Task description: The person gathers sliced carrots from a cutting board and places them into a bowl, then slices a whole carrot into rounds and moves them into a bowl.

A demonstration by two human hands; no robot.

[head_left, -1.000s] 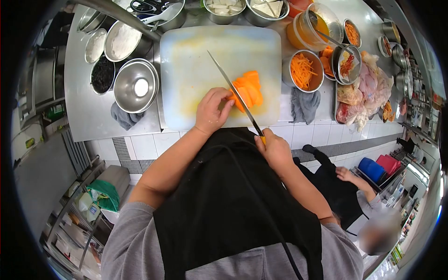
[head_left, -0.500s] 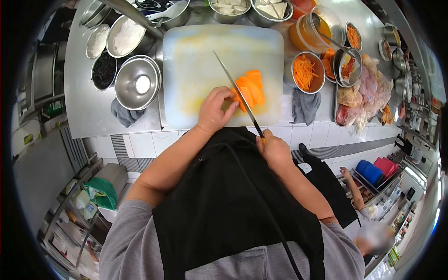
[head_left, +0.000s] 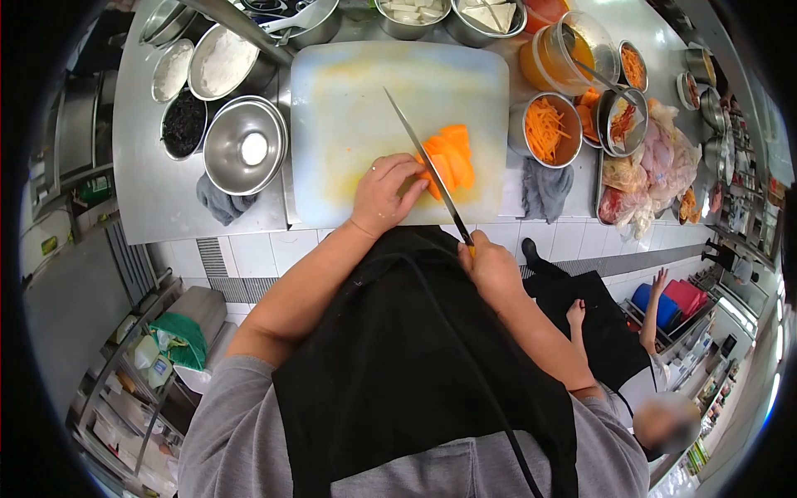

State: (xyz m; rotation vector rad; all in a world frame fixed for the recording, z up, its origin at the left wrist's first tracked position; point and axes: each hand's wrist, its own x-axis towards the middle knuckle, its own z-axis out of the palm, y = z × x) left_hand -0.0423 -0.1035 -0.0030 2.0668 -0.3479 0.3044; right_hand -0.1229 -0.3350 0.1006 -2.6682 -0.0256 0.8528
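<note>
My right hand (head_left: 491, 264) is closed around the yellow handle of a long kitchen knife (head_left: 418, 144). The blade slants up and left across the white cutting board (head_left: 349, 100), against the left side of a heap of orange carrot slices (head_left: 454, 162). With bent fingers, my left hand (head_left: 387, 192) grips the carrot's left end close beside the blade. Part of the carrot is hidden under those fingertips and the blade.
Left of the board are nested steel bowls (head_left: 245, 145), a dark shredded food (head_left: 183, 124) and white powder (head_left: 224, 62). To the right stand a bowl of carrot shreds (head_left: 545, 130), an orange liquid tub (head_left: 544, 62) and bagged meat (head_left: 656, 158). A co-worker (head_left: 598, 332) is behind me, right.
My hands and the knife hold nearly the same place at the carrot. The co-worker has shifted and now has one hand raised, with both hands showing.
</note>
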